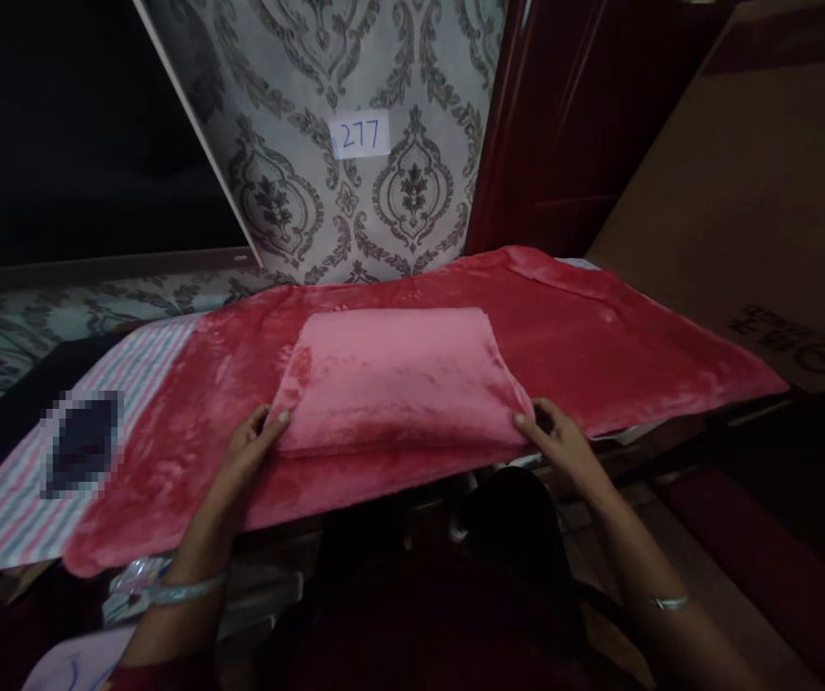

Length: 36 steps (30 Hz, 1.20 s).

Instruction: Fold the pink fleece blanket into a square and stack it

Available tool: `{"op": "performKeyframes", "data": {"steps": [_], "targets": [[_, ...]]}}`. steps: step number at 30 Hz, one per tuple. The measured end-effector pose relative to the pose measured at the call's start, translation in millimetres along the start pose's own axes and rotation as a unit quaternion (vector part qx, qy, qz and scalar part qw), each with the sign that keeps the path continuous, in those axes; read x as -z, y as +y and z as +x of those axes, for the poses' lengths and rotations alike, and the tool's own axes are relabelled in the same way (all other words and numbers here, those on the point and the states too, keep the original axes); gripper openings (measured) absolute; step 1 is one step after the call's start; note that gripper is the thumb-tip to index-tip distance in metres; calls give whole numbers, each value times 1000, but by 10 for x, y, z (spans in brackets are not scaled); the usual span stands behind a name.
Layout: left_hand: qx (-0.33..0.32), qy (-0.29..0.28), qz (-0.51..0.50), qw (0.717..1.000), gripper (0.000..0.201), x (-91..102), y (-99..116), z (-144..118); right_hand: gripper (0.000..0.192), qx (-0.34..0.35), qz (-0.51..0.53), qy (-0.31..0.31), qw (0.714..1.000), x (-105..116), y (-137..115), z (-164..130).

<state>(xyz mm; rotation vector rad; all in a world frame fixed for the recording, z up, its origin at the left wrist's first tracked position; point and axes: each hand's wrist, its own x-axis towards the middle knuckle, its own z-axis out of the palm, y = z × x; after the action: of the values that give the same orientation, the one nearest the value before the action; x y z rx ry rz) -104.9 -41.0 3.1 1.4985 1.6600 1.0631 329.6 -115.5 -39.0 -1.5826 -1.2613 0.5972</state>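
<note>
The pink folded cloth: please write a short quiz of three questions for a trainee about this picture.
1. True or false: both hands touch the pink folded cloth.
2. Which hand holds the near right corner? A) left hand B) right hand
3. What number is on the paper label on the patterned wall?

Key:
1. True.
2. B.
3. 277.

The cloth lies on a red blanket.

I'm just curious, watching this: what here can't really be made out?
Head view only:
- Left hand fingers: tucked under the folded pink cloth.
- Patch on the striped cloth: blurred out.
- Table surface: covered by the red blanket.
- Cardboard box print: too dim and small.
</note>
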Motion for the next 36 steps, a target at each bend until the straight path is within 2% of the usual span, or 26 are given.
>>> {"op": "performKeyframes", "data": {"steps": [2, 4, 7, 9, 14, 16, 18, 20, 21, 23, 25, 27, 29, 31, 34, 36], "targets": [[21, -54, -48, 997, 65, 59, 22, -58, 50, -3, -11, 1, 1000, 8, -19, -49], [32, -81, -53, 995, 74, 101, 8, -78, 47, -6, 13, 7, 1000, -13, -42, -70], [36, -78, -53, 995, 76, 112, -51, -56, 36, 14, 64, 38, 997, -69, -50, -53], [43, -69, -66, 994, 75, 103, -91, -39, 34, 31, 62, 55, 996, -93, -8, -34], [40, -102, -53, 993, 69, 183, -154, 13, 40, 20, 40, 15, 999, -1, 170, -57], [8, -81, 6, 997, 70, 229, -140, 66, 44, 43, -3, 65, 997, 68, 134, -76], [-70, -15, 89, 993, 71, 209, -56, 134, 46, 101, -74, 117, 985, 81, -21, -59], [-171, 28, 174, 969, 71, 81, 128, 212, 48, 182, -143, 105, 967, -11, -275, 25], [-217, 20, 214, 952, 70, -23, 254, 255, 50, 222, -175, 72, 957, -101, -422, 97], [-270, -41, 298, 915, 73, -280, 539, 355, 58, 268, -248, -22, 931, -340, -706, 289], [-282, -93, 379, 876, 76, -544, 785, 473, 65, 254, -329, -100, 904, -601, -914, 502], [-271, -109, 444, 847, 77, -754, 906, 590, 70, 210, -388, -148, 885, -818, -997, 679], [-236, -117, 482, 836, 77, -893, 874, 678, 73, 165, -416, -169, 878, -957, -952, 780], [-203, -122, 491, 838, 76, -973, 739, 724, 74, 144, -419, -171, 880, -1028, -826, 801], [-194, -113, 486, 845, 77, -1029, 534, 731, 74, 149, -407, -154, 888, -1066, -638, 755], [-196, -111, 489, 843, 77, -1048, 475, 726, 73, 152, -403, -151, 890, -1077, -572, 731]]}}
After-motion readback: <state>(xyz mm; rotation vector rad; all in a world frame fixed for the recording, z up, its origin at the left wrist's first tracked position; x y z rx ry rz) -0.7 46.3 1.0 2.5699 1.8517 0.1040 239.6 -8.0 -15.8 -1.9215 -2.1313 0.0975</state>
